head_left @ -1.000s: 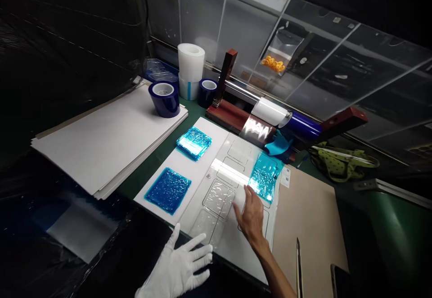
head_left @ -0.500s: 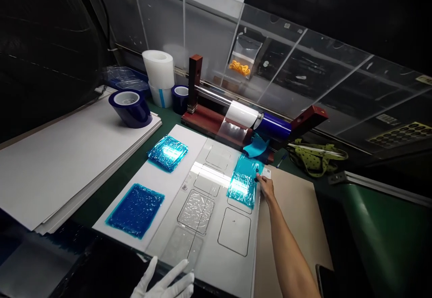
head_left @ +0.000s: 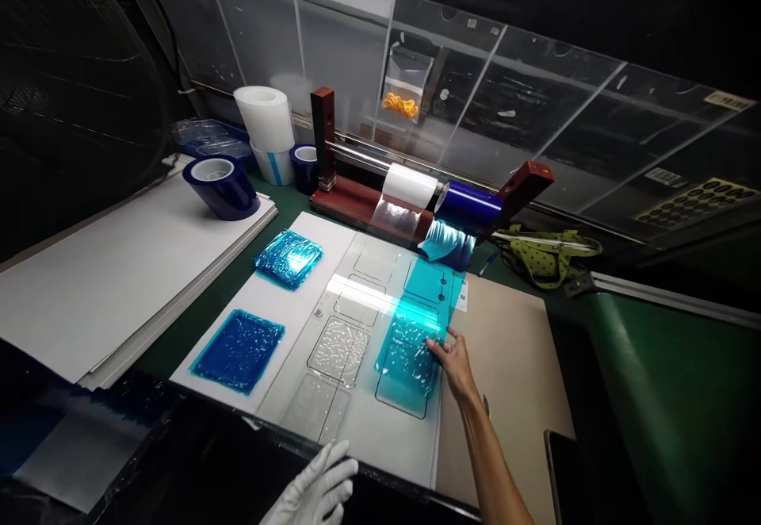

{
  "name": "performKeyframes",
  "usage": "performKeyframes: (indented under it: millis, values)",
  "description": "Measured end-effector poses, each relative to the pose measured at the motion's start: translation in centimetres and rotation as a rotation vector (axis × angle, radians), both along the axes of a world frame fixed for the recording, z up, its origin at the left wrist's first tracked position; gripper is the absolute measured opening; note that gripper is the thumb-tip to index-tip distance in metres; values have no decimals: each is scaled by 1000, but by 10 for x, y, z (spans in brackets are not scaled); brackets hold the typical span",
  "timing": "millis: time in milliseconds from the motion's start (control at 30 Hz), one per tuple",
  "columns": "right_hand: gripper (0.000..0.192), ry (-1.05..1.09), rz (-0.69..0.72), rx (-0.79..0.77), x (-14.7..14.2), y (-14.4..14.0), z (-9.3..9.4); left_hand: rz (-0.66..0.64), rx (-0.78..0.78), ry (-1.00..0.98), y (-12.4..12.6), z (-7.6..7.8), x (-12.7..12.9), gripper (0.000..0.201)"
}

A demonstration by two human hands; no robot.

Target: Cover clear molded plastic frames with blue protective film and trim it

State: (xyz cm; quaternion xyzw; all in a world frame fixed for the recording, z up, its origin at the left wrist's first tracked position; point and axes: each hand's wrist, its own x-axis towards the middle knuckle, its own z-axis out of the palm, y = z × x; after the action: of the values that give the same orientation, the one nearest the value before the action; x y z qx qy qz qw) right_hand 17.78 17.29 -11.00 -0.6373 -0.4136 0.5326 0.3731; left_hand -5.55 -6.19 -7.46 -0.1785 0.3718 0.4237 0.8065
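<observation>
**Blue film strip drawn over right column of template sheet**

Blue film strip (head_left: 416,327) off the blue roll (head_left: 467,201) on the wooden dispenser stand (head_left: 350,196); lying along right column of the white template sheet (head_left: 362,422), over the outlined rectangles; near end wrinkled, far end smoother.
Right hand (head_left: 455,358) bare, at near right edge of strip; fingers spread flat, touching the film, clamped on nothing.
Left hand (head_left: 315,493) in white glove, near front edge of sheet; fingers apart, holding nothing, well clear of the film.
To lay it well, in my judgement: keep strip square to the printed outlines; hold tension back toward the roll; press from centre outward to chase out wrinkles; avoid dragging sideways, thin film likely to crease.
Around: two separate blue film squares (head_left: 288,258) (head_left: 238,349) on left part of sheet; clear bubbled pieces (head_left: 338,340) in middle column; white roll (head_left: 409,185) beside the blue one; loose dark-blue tape roll (head_left: 219,185) on the stacked white boards (head_left: 119,279); brown cardboard (head_left: 511,350) at right.
</observation>
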Motion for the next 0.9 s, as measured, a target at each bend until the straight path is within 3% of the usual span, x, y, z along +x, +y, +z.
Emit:
performKeyframes:
  millis: [233, 333, 400, 533, 700, 767, 900]
  values:
    - [93, 168, 5, -192, -7, -129, 2, -57, 63, 294, -11, -11, 41, 43]
    - [87, 186, -21, -204, -13, -165, -3, -132, 35, 487, -22, -23, 56, 35]
    - [82, 147, -16, -192, -12, -180, -6, -164, 8, 567, -29, -33, 63, 41]
    - [66, -159, 93, -107, 20, -180, -5, -188, -2, 681, -34, -53, 75, 50]
    - [46, -1070, 145, -55, 84, -154, -1, -240, -7, 788, -23, -71, 87, 49]
    - [43, -1185, 146, -73, 96, -148, -6, -284, -10, 830, -19, -75, 89, 42]
    - [40, -1166, 116, -110, 104, -141, -20, -403, 6, 886, -17, -70, 86, 41]
